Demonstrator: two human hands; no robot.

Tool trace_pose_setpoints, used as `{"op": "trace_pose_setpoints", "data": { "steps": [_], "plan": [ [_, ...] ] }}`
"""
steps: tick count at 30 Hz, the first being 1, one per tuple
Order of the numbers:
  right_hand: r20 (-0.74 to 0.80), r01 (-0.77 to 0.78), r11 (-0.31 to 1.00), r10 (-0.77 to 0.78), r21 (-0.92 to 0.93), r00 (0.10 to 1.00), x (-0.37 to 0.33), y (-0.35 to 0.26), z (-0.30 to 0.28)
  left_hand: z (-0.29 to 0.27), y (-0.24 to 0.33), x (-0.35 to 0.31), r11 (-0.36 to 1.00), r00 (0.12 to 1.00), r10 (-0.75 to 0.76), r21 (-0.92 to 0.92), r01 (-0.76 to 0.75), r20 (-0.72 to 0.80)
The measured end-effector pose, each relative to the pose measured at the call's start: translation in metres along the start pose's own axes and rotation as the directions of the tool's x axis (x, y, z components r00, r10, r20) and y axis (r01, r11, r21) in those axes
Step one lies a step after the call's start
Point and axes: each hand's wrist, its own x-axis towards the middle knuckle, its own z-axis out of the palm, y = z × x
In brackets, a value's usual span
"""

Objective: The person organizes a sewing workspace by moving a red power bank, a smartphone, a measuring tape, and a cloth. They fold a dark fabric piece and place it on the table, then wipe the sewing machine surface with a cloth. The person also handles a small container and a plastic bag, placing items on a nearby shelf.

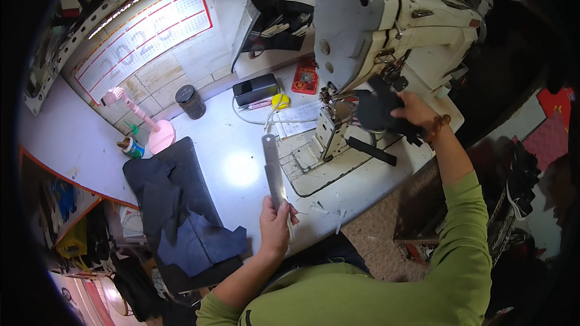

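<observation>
Left hand (275,227): fingers are wrapping firmly around the lower end of a metal ruler (273,166), no gap showing.
Metal ruler: is standing nearly upright in the picture, its rounded, holed end pointing toward the wall, near the table's front edge.
Right hand (415,111): fingers are gripping a black piece (380,108), thumb on top; the other fingertips are partly hiding.
Black piece: is lying across the work area beside the needle post, under the machine's arm.
Sewing machine (347,30): is towering over the right half of the table (232,145).
Black strip (372,151): is resting just in front of the black piece.
Dark blue fabric (202,244): is spreading over a black mat (199,175), left of the person.
Toward the wall: a pink lamp (162,136), a dark jar (190,101), a black box (255,89) and a red packet (305,78) are sitting in a loose row.
Wall: a calendar (148,33) is hanging above the lamp.
</observation>
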Motion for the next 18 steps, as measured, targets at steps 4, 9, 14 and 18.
{"op": "trace_pose_setpoints", "data": {
  "steps": [4,9,14,18],
  "plan": [
    [-0.293,-0.065,0.998,0.059,-0.013,0.954,0.021,0.010,0.015,0.017,-0.014,-0.016,0.988,0.979,-0.010,0.154,-0.021,0.203],
    [-0.687,0.094,0.905,-0.378,-0.414,0.621,-0.015,0.000,0.088,0.042,-0.020,-0.015,0.906,0.921,-0.162,0.423,-0.004,0.355],
    [-0.491,-0.067,0.921,-0.142,-0.384,0.859,-0.082,0.006,0.155,0.092,-0.024,0.013,0.933,0.902,-0.214,0.350,0.077,0.374],
    [-0.395,-0.059,0.955,-0.063,-0.289,0.916,-0.098,0.012,0.162,0.132,-0.025,0.042,0.951,0.914,-0.300,0.164,0.262,0.275]
  ]
}}
